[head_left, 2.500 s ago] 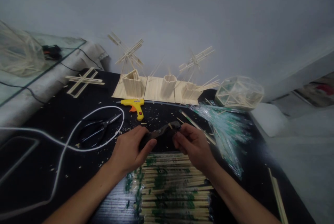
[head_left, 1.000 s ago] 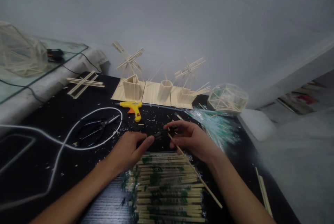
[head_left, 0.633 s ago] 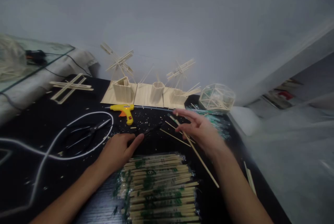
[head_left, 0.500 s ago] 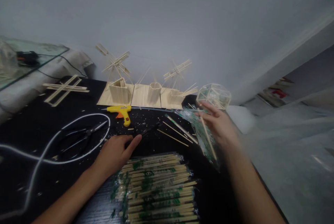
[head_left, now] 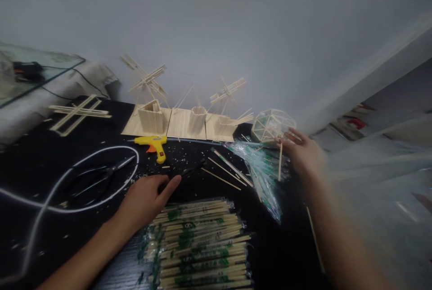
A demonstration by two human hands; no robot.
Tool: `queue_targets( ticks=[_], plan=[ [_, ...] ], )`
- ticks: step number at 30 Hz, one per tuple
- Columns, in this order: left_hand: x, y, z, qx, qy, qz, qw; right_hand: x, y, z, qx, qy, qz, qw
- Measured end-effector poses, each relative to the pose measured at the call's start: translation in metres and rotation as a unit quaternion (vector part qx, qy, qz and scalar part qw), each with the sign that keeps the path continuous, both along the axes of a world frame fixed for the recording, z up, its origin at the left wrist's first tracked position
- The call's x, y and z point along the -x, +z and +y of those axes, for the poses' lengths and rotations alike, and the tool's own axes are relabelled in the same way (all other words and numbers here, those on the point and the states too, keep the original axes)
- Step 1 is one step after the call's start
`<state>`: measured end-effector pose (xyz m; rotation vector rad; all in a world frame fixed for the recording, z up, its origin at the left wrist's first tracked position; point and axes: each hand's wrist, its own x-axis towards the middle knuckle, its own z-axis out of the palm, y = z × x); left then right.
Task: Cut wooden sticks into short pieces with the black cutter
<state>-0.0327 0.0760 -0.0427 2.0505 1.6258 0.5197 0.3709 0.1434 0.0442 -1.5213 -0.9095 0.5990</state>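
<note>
My left hand (head_left: 146, 200) rests on the black table, its fingers closed round a slim black tool (head_left: 194, 168) that points away to the right; its kind I cannot make out. Between the fingertips of my right hand (head_left: 303, 152) hangs a thin wooden stick (head_left: 280, 162), probably a chopstick. Just beyond this hand sits a many-sided stick frame (head_left: 268, 125). Crumpled clear and green plastic wrappers (head_left: 265, 177) lie to its left. In front of my left hand, wrapped chopsticks (head_left: 205, 245) form a broad pile. Several loose sticks (head_left: 226, 178) lie between the hands.
A yellow glue gun (head_left: 157, 147) lies before stick models on wooden bases (head_left: 185, 128) along the wall. Long-handled pliers (head_left: 110, 171) lie inside a loop of white cable (head_left: 56, 191). A stick cross (head_left: 79, 112) is at the far left, near a glass panel (head_left: 64, 64).
My right hand has moved right, from above the wrappers to beside the stick frame, and its stick now hangs more upright. My left hand stays on the black tool. The view has shifted slightly.
</note>
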Motion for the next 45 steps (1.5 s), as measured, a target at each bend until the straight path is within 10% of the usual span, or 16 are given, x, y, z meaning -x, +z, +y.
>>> queue_targets(
  ticks=[16,45],
  plan=[
    [-0.002,-0.001,0.0,0.091,0.107,-0.236,0.962,0.164,-0.012,-0.041,0.059,0.422,0.103,0.899],
    [-0.005,0.01,-0.016,-0.2,0.046,0.048,0.978,0.177,-0.022,-0.053,0.096,0.384,0.107,0.912]
  ],
)
